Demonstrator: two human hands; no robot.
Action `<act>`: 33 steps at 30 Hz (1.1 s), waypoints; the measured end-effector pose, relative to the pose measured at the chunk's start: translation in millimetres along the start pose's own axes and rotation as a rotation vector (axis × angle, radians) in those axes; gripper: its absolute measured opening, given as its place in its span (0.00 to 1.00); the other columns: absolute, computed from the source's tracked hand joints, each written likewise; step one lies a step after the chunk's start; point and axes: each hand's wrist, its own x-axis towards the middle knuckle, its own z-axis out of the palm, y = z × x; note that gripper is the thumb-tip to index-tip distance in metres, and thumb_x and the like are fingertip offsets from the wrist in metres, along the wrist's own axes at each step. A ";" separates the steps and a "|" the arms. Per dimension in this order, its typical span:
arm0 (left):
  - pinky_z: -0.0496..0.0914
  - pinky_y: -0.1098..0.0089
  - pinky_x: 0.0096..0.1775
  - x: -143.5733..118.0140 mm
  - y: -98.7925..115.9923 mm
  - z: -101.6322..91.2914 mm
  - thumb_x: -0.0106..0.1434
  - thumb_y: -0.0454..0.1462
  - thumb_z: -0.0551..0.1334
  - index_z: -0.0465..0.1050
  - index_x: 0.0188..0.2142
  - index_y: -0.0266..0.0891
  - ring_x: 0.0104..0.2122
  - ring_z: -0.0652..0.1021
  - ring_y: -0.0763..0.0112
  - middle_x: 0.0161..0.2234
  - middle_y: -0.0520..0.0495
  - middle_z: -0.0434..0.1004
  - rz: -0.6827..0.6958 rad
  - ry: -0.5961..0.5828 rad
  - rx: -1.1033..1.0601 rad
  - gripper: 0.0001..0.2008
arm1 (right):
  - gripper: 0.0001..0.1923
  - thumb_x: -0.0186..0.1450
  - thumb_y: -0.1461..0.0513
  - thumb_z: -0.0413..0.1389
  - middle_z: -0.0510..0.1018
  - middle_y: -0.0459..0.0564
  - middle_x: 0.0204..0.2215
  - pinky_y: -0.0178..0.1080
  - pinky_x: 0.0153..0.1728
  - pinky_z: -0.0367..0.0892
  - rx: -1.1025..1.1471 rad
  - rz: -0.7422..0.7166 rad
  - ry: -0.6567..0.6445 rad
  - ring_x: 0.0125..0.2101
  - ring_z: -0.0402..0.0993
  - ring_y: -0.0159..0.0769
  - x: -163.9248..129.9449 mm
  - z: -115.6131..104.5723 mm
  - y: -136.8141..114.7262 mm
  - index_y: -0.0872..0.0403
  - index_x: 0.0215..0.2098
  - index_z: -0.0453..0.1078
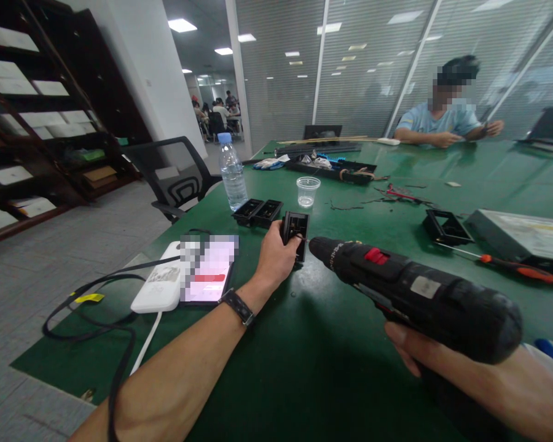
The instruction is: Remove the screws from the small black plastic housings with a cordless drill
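**Drill tip meets a black box held upright on the green desk**

The left hand (276,255) grips a small black box (295,233) and holds it standing on the desk (313,356), a little left of the middle of the view. Its fingers are wrapped round the box's left side, thumb toward the front, pinching it firmly. The box stands upright with its open face turned toward the person.

The right hand (442,362) holds a black drill (415,291) with a red switch on top. Only some of its fingers show, curled under the drill's body; the rest of the grip is hidden behind the tool. The drill's long axis runs from the lower right up toward the upper left, nose pointing away from the person, its tip just at the right edge of the box.

Behind the box lie two more black boxes (257,212) side by side, with a water bottle (233,175) and a clear plastic cup (308,191) near them. A phone (209,270) rests on a white power bank (159,285) left of the left hand. To the right lie another black frame (447,227) and an orange-handled screwdriver (502,263). Another person (447,116) sits at the far end of the desk.
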 end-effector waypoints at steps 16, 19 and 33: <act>0.70 0.65 0.49 -1.5 0.3 0.1 0.61 0.35 0.63 0.69 0.47 0.37 0.44 0.78 0.65 0.45 0.42 0.78 0.034 0.022 -0.024 0.14 | 0.30 0.53 0.33 0.50 0.74 0.47 0.16 0.39 0.20 0.70 -0.040 0.091 0.045 0.17 0.70 0.38 1.6 5.3 12.6 0.47 0.20 0.69; 0.70 0.65 0.49 -1.2 -0.3 -0.2 0.61 0.35 0.63 0.69 0.47 0.37 0.45 0.78 0.65 0.44 0.43 0.78 0.057 0.026 -0.036 0.14 | 0.30 0.53 0.33 0.51 0.72 0.46 0.15 0.39 0.18 0.69 -0.048 0.104 0.056 0.16 0.68 0.38 1.2 6.9 16.4 0.48 0.19 0.69; 0.71 0.65 0.46 0.2 -3.2 -0.1 0.60 0.37 0.65 0.71 0.46 0.37 0.42 0.79 0.65 0.43 0.42 0.79 0.013 0.004 -0.027 0.14 | 0.30 0.53 0.32 0.51 0.73 0.47 0.15 0.40 0.17 0.70 -0.027 0.107 0.057 0.16 0.71 0.40 0.3 6.1 16.3 0.48 0.20 0.70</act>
